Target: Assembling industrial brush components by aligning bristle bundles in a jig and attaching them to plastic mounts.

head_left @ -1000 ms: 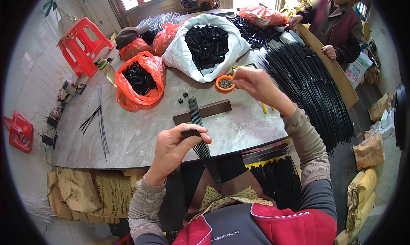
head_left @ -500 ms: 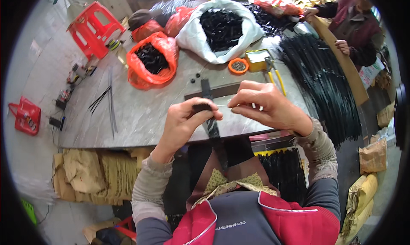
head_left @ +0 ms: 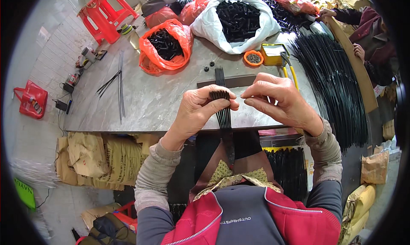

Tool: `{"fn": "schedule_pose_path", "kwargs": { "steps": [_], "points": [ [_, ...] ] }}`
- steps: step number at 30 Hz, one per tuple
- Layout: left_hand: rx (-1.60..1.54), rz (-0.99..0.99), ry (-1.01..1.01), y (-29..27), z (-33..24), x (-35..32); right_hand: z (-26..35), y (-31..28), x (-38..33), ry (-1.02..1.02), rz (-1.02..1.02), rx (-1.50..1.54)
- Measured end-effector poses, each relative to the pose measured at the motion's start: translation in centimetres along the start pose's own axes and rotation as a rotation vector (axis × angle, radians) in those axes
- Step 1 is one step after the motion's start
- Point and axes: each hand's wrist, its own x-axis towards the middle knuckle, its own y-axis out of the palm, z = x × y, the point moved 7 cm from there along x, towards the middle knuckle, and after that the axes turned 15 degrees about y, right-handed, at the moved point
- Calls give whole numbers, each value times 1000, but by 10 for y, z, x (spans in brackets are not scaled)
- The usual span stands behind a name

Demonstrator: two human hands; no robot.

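Note:
Between its thumb and fingers, my left hand (head_left: 193,111) grips a flat bundle of thin black rods (head_left: 224,120). Dark ends of the bundle fan out in a row above the thumb, and its length runs from over my lap across the table's near edge. My right hand (head_left: 278,99) is closed in a pinch just to the right, its fingertips a small gap from the left ones. Whatever lies in that pinch is too small to make out. Beyond the hands, a dark flat bar (head_left: 239,81) lies crosswise on the table, with two small black round parts (head_left: 209,67) near it.
A red bag (head_left: 144,59) and a white sack (head_left: 205,33) hold black parts. An orange dish (head_left: 253,58) of small metal pieces, a yellow tin (head_left: 274,54) and yellow-handled pliers (head_left: 293,76) stand right. Many black rods (head_left: 335,82) cover the right side; another person's hand (head_left: 359,51) is beyond.
The view has shifted, so the table scene sits further right and higher. Both hands keep nearly the same pose; the rod bundle now shows its separate rods more plainly.

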Motion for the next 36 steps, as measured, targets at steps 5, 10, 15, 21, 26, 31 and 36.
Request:
{"fn": "schedule_pose_path", "kwargs": {
  "steps": [5, 10, 15, 21, 26, 31, 36],
  "points": [
    [8, -10, -10, 0, 1, -1, -1, 2, 2, -9, -1, 22],
    [13, -3, -11, 1, 0, 1, -2, 2, 3, -10, 1, -1],
    [30, 0, 4, 1, -1, 2, 1, 1, 2, 14, -18, 22],
    [46, 2, 14, 2, 0, 1, 6, 0, 2, 125, 9, 117],
    [44, -10, 7, 0, 0, 0, -1, 4, 6, 129, 38, 189],
    [36, -14, 4, -2, 1, -2, -14, 10, 9, 147, 81, 324],
    [10, -20, 4, -2, 1, 0, -14, 7, 13, 91, 55, 267]
  ]
}}
